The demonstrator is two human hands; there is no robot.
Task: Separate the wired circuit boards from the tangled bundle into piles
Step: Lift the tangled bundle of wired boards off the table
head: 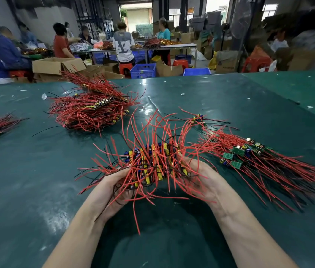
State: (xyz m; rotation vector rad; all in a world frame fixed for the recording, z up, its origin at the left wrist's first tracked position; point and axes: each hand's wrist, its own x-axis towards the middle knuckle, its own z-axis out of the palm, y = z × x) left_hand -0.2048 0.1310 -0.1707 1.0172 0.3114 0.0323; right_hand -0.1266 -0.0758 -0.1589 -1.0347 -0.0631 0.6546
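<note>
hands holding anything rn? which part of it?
Yes. Both hands hold one tangled bundle of wired boards: left hand grips its left end, right hand its right end, fingers among the red wires.

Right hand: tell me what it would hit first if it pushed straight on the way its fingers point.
The right hand points up and left into the held bundle of boards with red wires, which it already touches. That comes first. Beyond lies the left hand, though depth is unclear.
</note>
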